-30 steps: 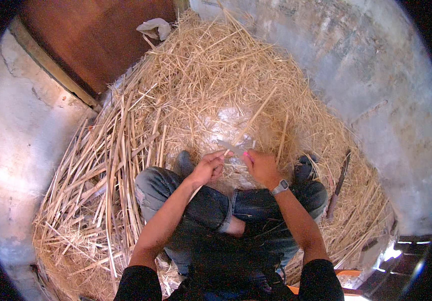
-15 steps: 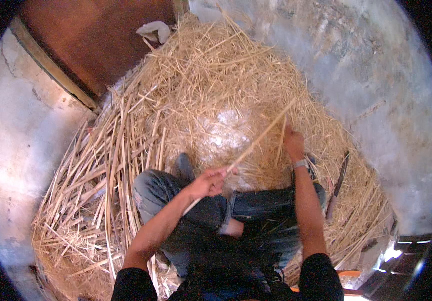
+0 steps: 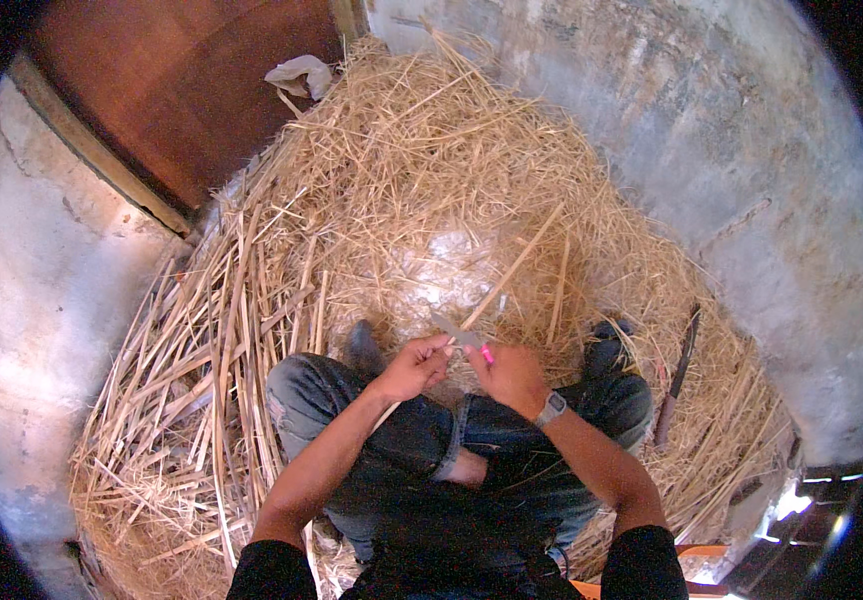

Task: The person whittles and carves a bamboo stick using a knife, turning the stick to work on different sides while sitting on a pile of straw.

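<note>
A long straw stalk [image 3: 513, 268] runs up and away from the person's lap over the heap of straw [image 3: 421, 200], its near end pinched at the hands. The left hand [image 3: 413, 368] is closed on that near end; the right hand [image 3: 511, 376] is closed on a small knife [image 3: 466, 342] with a pink handle, its grey blade laid against the stalk just beside the left fingertips. By the look of it, this is the trimming or splitting step — blade meeting stalk. The next move calls for a firm pinch on the stalk and a stroke away from the fingers. The person sits cross-legged in jeans [image 3: 391, 440] — a dark long tool [image 3: 675, 380] lies in the straw to the right, well apart.
</note>
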A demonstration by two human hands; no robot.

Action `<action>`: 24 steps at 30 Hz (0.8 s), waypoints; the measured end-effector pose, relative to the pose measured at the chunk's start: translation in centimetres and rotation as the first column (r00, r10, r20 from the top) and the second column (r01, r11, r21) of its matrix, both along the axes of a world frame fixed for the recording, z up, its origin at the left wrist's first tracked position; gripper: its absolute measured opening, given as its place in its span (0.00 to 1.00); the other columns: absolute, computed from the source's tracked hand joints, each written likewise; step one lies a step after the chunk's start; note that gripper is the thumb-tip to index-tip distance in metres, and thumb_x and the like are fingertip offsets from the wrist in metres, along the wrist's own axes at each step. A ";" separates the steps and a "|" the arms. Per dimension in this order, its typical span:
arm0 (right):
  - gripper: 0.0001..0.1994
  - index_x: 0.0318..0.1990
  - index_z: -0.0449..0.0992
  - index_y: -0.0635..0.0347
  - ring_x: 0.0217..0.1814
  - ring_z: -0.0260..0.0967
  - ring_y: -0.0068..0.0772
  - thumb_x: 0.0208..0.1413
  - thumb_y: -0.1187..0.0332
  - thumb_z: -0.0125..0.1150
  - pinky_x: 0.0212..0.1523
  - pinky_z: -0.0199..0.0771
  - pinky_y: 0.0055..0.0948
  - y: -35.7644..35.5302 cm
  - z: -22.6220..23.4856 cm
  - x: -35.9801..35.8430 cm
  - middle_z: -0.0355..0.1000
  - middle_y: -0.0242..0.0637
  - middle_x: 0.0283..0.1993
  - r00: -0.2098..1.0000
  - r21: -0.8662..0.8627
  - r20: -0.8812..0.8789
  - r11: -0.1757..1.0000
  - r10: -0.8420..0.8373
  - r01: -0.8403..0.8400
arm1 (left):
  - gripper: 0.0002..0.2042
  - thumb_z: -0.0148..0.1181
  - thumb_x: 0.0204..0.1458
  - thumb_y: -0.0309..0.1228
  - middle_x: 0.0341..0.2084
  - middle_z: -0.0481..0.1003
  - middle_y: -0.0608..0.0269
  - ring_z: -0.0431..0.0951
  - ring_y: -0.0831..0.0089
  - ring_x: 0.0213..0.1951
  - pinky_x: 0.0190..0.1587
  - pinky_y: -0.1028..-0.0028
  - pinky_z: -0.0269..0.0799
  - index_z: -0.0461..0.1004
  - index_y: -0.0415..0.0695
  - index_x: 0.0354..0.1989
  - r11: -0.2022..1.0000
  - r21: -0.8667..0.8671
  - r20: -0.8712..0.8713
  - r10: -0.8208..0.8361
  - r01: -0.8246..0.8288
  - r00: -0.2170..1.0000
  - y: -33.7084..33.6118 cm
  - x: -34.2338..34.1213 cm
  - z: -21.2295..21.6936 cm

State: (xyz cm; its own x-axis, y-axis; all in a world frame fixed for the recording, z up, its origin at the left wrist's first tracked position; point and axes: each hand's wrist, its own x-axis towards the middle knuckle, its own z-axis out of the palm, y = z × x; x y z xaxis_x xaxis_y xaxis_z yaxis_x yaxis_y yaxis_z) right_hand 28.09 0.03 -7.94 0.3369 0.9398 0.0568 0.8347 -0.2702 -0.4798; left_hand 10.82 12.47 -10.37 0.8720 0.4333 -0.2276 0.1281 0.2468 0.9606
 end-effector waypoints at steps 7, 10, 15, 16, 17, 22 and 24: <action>0.26 0.30 0.80 0.60 0.25 0.74 0.58 0.62 0.45 0.50 0.30 0.74 0.54 2.7 -1.2 2.1 0.74 0.54 0.23 0.992 -0.020 0.093 0.997 0.082 -0.080 | 0.10 0.47 0.68 0.30 0.14 0.57 0.77 0.56 0.86 0.17 0.20 0.79 0.53 0.72 0.44 0.52 1.000 0.004 0.002 0.031 -0.031 1.000 0.8 0.0 1.2; 0.23 0.28 0.79 0.60 0.29 0.74 0.57 0.64 0.51 0.50 0.29 0.73 0.51 4.5 -3.0 3.2 0.75 0.55 0.28 0.992 0.063 0.099 0.995 -0.083 0.077 | 0.11 0.47 0.67 0.29 0.16 0.59 0.77 0.57 0.86 0.18 0.21 0.79 0.53 0.71 0.45 0.54 0.985 0.018 0.035 0.169 -0.169 0.985 0.7 -1.5 1.1; 0.26 0.28 0.78 0.69 0.22 0.69 0.55 0.67 0.55 0.45 0.30 0.70 0.54 0.1 -5.7 25.1 0.72 0.57 0.22 0.793 0.130 0.086 0.796 -0.604 0.592 | 0.20 0.48 0.67 0.34 0.16 0.55 0.78 0.54 0.84 0.16 0.19 0.79 0.50 0.65 0.47 0.66 0.929 -0.336 0.150 -0.111 0.156 0.982 -3.6 -4.0 0.9; 0.26 0.28 0.78 0.70 0.22 0.68 0.57 0.66 0.54 0.46 0.31 0.70 0.55 0.2 -4.3 25.1 0.72 0.57 0.22 0.716 0.088 0.023 0.715 -0.698 0.694 | 0.20 0.48 0.67 0.34 0.16 0.55 0.78 0.54 0.84 0.16 0.19 0.79 0.50 0.65 0.47 0.66 0.933 -0.331 0.145 -0.096 0.140 0.985 -3.1 -4.6 1.1; 0.26 0.28 0.78 0.70 0.22 0.68 0.57 0.66 0.54 0.46 0.31 0.70 0.55 -0.1 -2.8 25.1 0.72 0.57 0.22 0.718 0.095 0.027 0.717 -0.696 0.691 | 0.18 0.46 0.68 0.32 0.15 0.55 0.77 0.54 0.84 0.15 0.19 0.80 0.51 0.66 0.45 0.65 0.937 -0.321 0.155 -0.089 0.135 0.984 -2.3 -4.7 1.2; 0.22 0.38 0.79 0.66 0.35 0.72 0.60 0.66 0.53 0.47 0.38 0.70 0.53 -3.0 -3.6 19.9 0.75 0.54 0.35 0.924 0.366 0.196 0.898 -0.329 0.242 | 0.19 0.42 0.70 0.35 0.13 0.56 0.75 0.52 0.83 0.12 0.17 0.81 0.51 0.65 0.43 0.65 0.972 -0.155 0.164 -0.151 0.176 0.975 -1.3 -2.0 1.7; 0.21 0.38 0.80 0.66 0.36 0.72 0.61 0.64 0.54 0.50 0.39 0.72 0.52 -2.0 -2.1 10.9 0.75 0.55 0.35 0.994 0.161 0.059 0.984 -0.090 0.080 | 0.18 0.43 0.69 0.34 0.13 0.56 0.75 0.52 0.83 0.12 0.17 0.81 0.50 0.65 0.44 0.65 0.970 -0.201 0.132 -0.114 0.139 0.985 -0.9 -2.6 1.4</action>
